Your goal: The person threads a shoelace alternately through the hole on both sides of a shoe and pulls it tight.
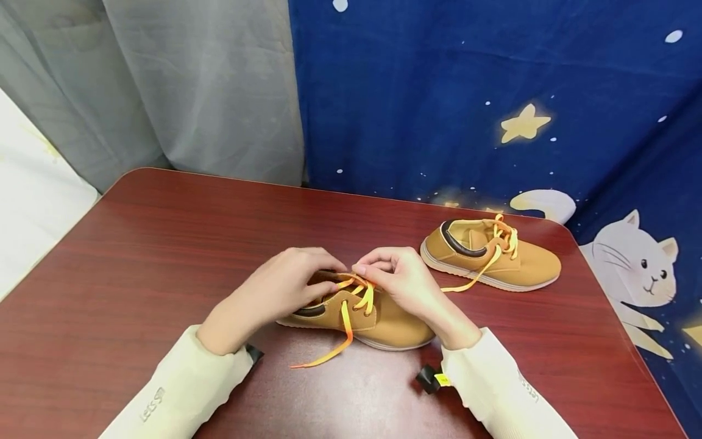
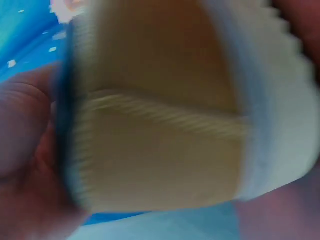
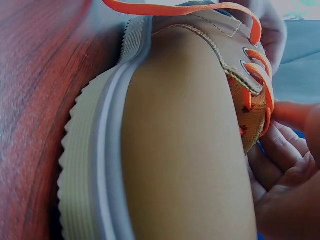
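A tan lace-up shoe [image 1: 397, 323] with a pale sole lies on the table, toe to the right. Its orange-yellow shoelace [image 1: 348, 320] crosses the eyelets, and one end hangs over the near side onto the table. My left hand [image 1: 287, 280] grips the shoe at its opening, thumb near the laces and fingers over the far side. The right hand [image 1: 403, 280] pinches the lace at the far eyelet flap; its fingertips are partly hidden. The right wrist view shows that hand [image 3: 290, 165] beside the tongue [image 3: 252, 117]. In the left wrist view, the shoe's heel [image 2: 165, 160] is blurred.
The matching tan shoe [image 1: 529, 262] sits at the back right of the red-brown table [image 1: 164, 244], its loose lace end trailing toward the first shoe. Grey [image 1: 219, 91] and blue star-patterned curtains [image 1: 411, 91] hang behind the table.
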Demonstrator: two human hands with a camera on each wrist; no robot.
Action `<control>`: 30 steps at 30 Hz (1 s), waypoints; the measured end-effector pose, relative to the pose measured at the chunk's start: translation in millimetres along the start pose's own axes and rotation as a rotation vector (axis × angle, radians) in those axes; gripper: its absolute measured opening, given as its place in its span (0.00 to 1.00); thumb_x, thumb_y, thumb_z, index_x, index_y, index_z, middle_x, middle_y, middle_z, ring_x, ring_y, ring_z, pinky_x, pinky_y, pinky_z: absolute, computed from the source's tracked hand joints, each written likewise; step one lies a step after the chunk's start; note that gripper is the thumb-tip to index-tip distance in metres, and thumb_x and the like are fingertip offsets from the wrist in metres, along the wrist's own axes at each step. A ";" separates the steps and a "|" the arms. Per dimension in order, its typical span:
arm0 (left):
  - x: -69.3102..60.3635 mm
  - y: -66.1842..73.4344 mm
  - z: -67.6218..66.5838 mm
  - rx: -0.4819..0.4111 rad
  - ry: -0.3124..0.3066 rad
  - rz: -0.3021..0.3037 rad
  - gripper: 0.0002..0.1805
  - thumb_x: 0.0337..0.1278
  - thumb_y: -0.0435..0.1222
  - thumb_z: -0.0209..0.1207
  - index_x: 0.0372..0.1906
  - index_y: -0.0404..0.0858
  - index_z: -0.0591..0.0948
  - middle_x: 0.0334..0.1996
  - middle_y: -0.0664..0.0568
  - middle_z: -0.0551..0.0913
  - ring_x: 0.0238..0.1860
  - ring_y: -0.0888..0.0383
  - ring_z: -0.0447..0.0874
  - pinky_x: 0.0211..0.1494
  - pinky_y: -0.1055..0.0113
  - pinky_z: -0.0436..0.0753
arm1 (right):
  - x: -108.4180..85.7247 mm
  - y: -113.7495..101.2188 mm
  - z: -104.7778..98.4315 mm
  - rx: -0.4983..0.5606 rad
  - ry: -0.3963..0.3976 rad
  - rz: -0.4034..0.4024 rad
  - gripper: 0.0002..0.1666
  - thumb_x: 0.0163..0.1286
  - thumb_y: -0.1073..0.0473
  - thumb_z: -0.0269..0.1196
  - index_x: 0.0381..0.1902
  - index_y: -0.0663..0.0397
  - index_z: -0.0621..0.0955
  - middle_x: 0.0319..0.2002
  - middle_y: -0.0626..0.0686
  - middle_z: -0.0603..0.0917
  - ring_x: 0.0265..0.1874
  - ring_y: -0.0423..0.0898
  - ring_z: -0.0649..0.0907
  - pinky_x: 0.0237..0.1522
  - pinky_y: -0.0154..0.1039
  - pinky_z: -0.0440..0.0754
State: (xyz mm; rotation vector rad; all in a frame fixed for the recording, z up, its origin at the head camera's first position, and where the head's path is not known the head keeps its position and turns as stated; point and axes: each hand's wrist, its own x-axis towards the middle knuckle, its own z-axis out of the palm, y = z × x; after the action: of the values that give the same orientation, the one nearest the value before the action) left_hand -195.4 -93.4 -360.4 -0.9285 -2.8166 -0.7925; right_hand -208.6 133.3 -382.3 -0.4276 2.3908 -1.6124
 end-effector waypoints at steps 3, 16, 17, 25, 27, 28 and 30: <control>3.2 -5.4 9.0 -0.034 0.006 0.056 0.09 0.63 0.40 0.66 0.46 0.48 0.90 0.40 0.61 0.90 0.41 0.64 0.88 0.47 0.63 0.85 | -0.1 -0.5 0.3 -0.003 0.018 0.006 0.11 0.71 0.55 0.66 0.42 0.57 0.87 0.32 0.55 0.91 0.32 0.37 0.87 0.36 0.30 0.82; 1.5 -6.2 14.9 -0.043 0.048 0.069 0.07 0.63 0.37 0.65 0.43 0.47 0.91 0.37 0.62 0.90 0.38 0.65 0.88 0.47 0.64 0.85 | 4.0 -1.2 -4.9 0.174 0.142 0.034 0.17 0.73 0.56 0.63 0.52 0.63 0.84 0.38 0.54 0.91 0.36 0.41 0.89 0.41 0.35 0.86; 1.2 -6.4 15.0 -0.038 0.047 0.071 0.07 0.63 0.37 0.65 0.43 0.47 0.91 0.38 0.62 0.90 0.40 0.65 0.88 0.48 0.64 0.85 | 3.6 -0.8 -4.9 0.165 0.093 0.054 0.18 0.73 0.55 0.64 0.53 0.62 0.84 0.40 0.54 0.92 0.37 0.40 0.89 0.43 0.35 0.86; 0.2 -8.5 15.9 -0.024 0.060 0.095 0.08 0.63 0.38 0.66 0.44 0.48 0.91 0.38 0.61 0.90 0.40 0.64 0.88 0.47 0.64 0.85 | 0.4 4.4 -2.9 0.092 -0.066 0.059 0.11 0.68 0.56 0.69 0.40 0.58 0.89 0.27 0.43 0.87 0.28 0.36 0.82 0.32 0.30 0.78; 0.2 -8.8 16.3 -0.025 0.064 0.098 0.08 0.63 0.38 0.66 0.44 0.48 0.91 0.38 0.61 0.90 0.40 0.64 0.88 0.47 0.64 0.85 | 0.8 4.9 -1.5 0.081 -0.047 0.040 0.10 0.68 0.56 0.69 0.37 0.58 0.89 0.24 0.41 0.85 0.26 0.36 0.80 0.29 0.29 0.76; 0.1 -9.1 16.5 -0.024 0.066 0.099 0.08 0.63 0.38 0.66 0.44 0.48 0.91 0.38 0.61 0.91 0.40 0.64 0.88 0.47 0.64 0.85 | 1.2 4.7 -0.8 0.079 -0.039 0.039 0.10 0.68 0.56 0.69 0.37 0.57 0.89 0.24 0.41 0.85 0.26 0.36 0.80 0.28 0.29 0.75; -0.1 -9.4 16.8 -0.020 0.070 0.103 0.08 0.63 0.39 0.66 0.44 0.48 0.91 0.39 0.60 0.91 0.41 0.64 0.89 0.48 0.64 0.85 | 2.1 4.2 0.2 0.093 -0.027 0.050 0.11 0.69 0.55 0.68 0.38 0.58 0.88 0.24 0.42 0.87 0.27 0.35 0.82 0.30 0.29 0.77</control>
State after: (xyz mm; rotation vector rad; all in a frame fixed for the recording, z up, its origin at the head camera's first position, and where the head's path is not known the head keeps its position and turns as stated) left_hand -199.3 -91.6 -379.2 -1.0192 -2.6820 -0.8239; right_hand -211.0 133.8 -386.3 -0.3674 2.2777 -1.6762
